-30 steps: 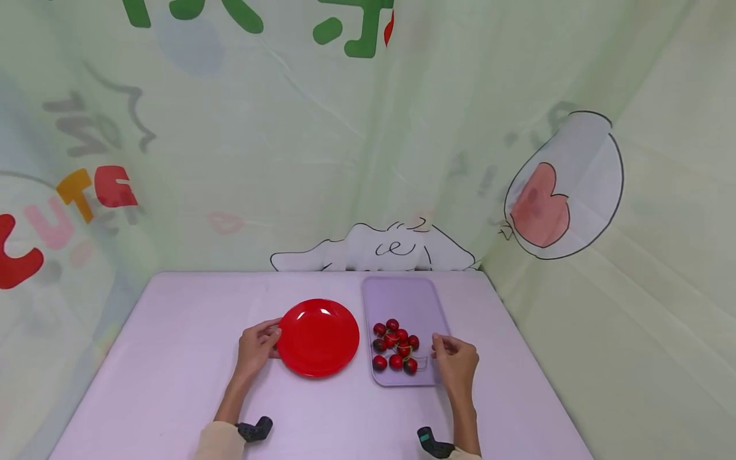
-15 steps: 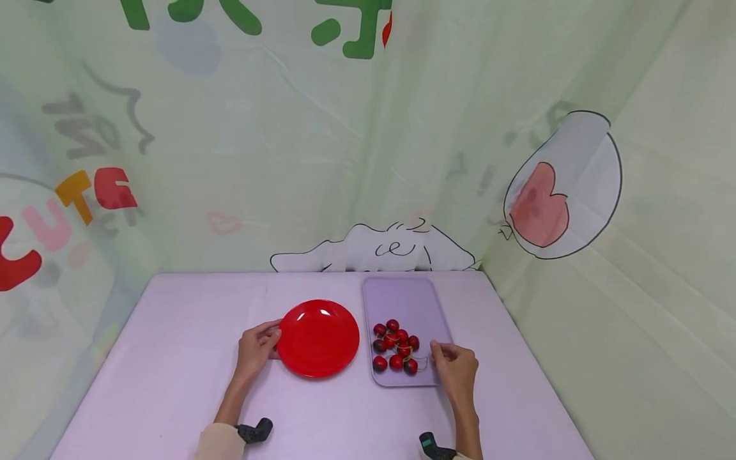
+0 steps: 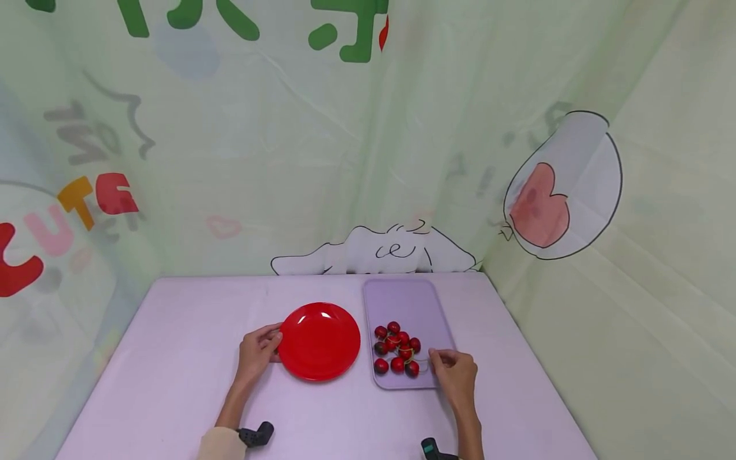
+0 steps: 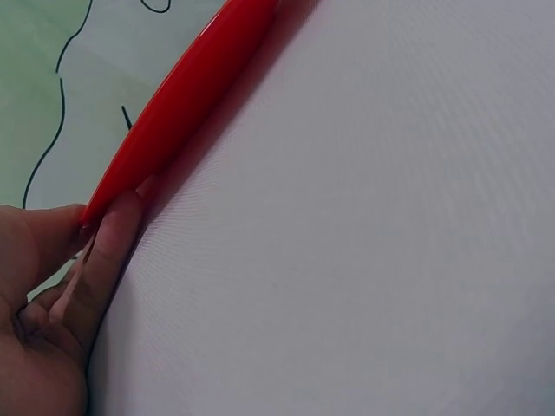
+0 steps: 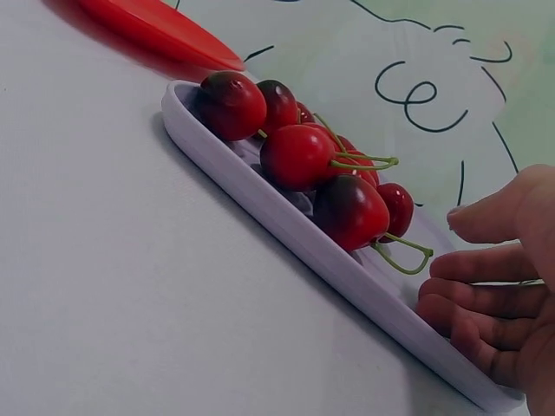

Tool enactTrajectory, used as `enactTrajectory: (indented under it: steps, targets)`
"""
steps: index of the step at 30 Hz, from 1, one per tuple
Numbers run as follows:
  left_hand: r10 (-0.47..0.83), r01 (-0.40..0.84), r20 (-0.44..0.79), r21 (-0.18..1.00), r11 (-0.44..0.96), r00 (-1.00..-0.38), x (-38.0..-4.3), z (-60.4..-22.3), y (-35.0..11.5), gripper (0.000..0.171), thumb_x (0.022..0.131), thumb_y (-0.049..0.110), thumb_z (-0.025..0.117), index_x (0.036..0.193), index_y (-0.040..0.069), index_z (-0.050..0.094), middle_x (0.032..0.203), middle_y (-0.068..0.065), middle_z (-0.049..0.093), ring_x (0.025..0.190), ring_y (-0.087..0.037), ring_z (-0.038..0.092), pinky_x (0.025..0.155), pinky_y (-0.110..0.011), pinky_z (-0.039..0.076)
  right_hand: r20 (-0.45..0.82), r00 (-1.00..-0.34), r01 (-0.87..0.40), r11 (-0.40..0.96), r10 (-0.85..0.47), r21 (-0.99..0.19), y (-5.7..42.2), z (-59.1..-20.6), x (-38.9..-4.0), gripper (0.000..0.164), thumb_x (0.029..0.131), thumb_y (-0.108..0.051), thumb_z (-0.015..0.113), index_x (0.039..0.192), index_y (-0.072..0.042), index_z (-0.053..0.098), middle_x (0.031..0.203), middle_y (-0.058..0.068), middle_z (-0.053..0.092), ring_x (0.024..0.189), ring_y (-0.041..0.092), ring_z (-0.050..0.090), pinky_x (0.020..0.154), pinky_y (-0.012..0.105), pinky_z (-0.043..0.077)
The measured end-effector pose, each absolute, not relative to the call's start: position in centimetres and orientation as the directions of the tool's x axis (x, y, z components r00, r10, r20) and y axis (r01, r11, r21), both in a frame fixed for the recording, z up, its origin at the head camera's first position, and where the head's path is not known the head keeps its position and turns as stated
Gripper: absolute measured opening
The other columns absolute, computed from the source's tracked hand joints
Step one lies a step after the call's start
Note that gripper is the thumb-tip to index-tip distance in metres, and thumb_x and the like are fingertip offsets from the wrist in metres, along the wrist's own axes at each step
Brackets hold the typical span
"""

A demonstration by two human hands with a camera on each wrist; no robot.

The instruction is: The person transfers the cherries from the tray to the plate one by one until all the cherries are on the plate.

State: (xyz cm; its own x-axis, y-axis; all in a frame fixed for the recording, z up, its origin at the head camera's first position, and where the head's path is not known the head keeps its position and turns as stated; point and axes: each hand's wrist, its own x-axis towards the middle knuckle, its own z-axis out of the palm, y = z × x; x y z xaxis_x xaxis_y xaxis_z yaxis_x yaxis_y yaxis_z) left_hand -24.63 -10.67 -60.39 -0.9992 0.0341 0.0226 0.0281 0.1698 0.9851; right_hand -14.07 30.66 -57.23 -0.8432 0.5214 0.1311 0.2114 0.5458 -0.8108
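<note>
My left hand (image 3: 257,351) holds a round red plate (image 3: 319,345) by its left rim. In the left wrist view the thumb is on top of the plate (image 4: 186,104) and fingers reach beneath it, the edge tilted up off the table. To the right lies a shallow lilac tray (image 3: 402,300) with several dark red cherries (image 3: 397,345), green stems attached, in its near half. Over the tray's right edge, my right hand (image 3: 456,377) is beside the stems. The right wrist view shows its thumb and bent fingers (image 5: 490,299) apart, just short of a stem loop.
A pale lilac table (image 3: 190,370) carries everything. Light printed curtains (image 3: 259,160) stand behind it and along the sides. The plate and tray sit side by side with a narrow gap. A black camera mount (image 3: 257,434) is strapped to my left wrist.
My right hand has shifted slightly towards the near side and left, closer to the cherry stems. My left hand and the plate stay in place; the head view tilts a little.
</note>
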Motion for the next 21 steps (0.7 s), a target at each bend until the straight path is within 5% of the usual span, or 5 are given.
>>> enactTrajectory:
  steps: [21]
  targets:
    - [0.023,0.028,0.024,0.985,0.171,-0.999,-24.8,-61.1,-10.7,0.036,0.107,0.005,0.067,0.142,-0.004,0.068,0.122,-0.029,0.076,0.075,-0.013,0.078,0.064,-0.021,0.064,0.110,-0.896,0.182,0.581,0.431,-0.793,30.4,-57.7,-14.2,0.016,0.099,-0.011,0.080,0.099,0.004,0.084,0.082,0.014,0.080,0.069,0.009,0.064,0.062,0.016,0.052]
